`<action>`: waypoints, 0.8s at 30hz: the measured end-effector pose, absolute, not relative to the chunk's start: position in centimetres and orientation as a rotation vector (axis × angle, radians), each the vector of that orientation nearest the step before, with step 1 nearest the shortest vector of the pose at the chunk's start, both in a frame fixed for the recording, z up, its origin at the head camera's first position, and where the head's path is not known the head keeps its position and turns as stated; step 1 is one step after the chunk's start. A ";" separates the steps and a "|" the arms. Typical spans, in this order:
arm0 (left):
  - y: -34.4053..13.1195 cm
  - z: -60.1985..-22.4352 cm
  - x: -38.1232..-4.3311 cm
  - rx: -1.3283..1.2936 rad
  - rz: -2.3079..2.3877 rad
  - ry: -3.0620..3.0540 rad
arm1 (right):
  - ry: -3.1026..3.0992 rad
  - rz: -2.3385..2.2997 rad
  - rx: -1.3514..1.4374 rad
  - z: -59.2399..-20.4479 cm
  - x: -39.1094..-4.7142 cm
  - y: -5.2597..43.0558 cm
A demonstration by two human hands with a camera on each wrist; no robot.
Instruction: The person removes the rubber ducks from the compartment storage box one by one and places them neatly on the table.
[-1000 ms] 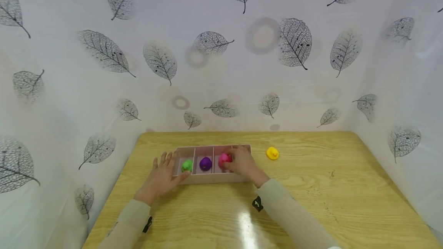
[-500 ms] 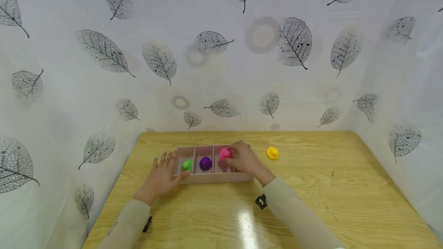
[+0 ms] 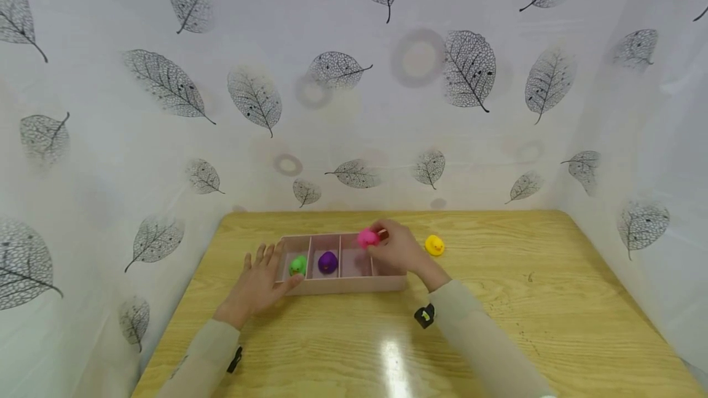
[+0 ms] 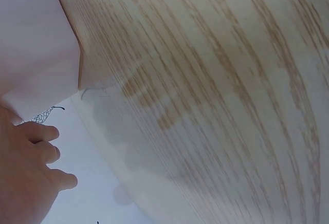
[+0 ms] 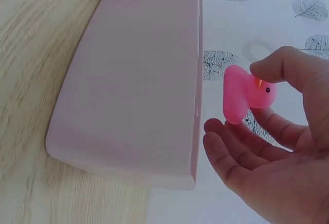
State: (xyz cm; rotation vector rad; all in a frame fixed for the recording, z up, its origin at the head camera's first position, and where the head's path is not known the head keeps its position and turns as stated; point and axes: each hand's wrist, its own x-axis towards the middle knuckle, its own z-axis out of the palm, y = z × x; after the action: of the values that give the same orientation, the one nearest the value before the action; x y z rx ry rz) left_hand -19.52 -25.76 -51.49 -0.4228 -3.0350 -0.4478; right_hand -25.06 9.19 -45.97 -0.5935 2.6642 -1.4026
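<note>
A pink rubber duck (image 5: 237,93) is pinched between the thumb and fingers of my right hand (image 3: 399,247). In the head view, hand and duck are above the right part of a pale pink divided box (image 3: 345,285). A green rubber duck (image 3: 297,265) sits in the leftmost compartment, and a purple duck (image 3: 327,262) in the one beside it. My left hand (image 3: 254,287) rests at the box's left end with fingers extended, its thumb along the front edge. The right hand partly hides the rightmost compartment.
On the wooden table (image 3: 332,343), a yellow rubber duck (image 3: 434,245) stands to the right of the box. A white curtain (image 3: 354,121) with a leaf print encloses the table at the back and sides.
The pink duck has risen out of its compartment, third from the left, and moved back and slightly right with my right hand. The left hand has stayed in place.
</note>
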 end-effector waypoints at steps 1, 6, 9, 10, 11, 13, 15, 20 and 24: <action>-25.8 -51.5 -19.5 -0.420 -0.450 -3.036 | 2.660 -1.404 -0.595 -46.0 -25.1 9.4; -25.7 -51.5 -19.5 -0.417 -0.455 -3.036 | 2.670 -1.401 -0.627 -46.2 -25.3 10.4; -25.7 -51.4 -19.5 -0.417 -0.457 -3.036 | 2.703 -1.381 -0.634 -46.2 -25.4 11.0; -25.7 -51.4 -19.5 -0.417 -0.457 -3.037 | 2.717 -1.374 -0.636 -46.2 -25.5 11.2; -25.6 -51.3 -19.5 -0.416 -0.456 -3.038 | 2.730 -1.369 -0.635 -46.2 -25.6 11.4; -25.6 -51.3 -19.5 -0.415 -0.450 -3.043 | 2.742 -1.381 -0.644 -46.2 -25.6 11.8; -25.6 -51.3 -19.5 -0.412 -0.446 -3.047 | 2.742 -1.410 -0.653 -46.3 -25.7 12.3; -25.6 -51.4 -19.5 -0.413 -0.450 -3.048 | 2.728 -1.488 -0.631 -46.5 -26.1 13.3; -25.6 -51.4 -19.5 -0.416 -0.455 -3.048 | 2.719 -1.545 -0.605 -46.7 -26.4 14.0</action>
State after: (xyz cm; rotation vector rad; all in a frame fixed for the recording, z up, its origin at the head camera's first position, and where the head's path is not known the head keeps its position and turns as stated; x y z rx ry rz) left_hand -19.51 -25.63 -51.39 -0.4163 -3.0483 -0.4552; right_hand -26.41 14.01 -46.66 -0.6050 2.7190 -1.5452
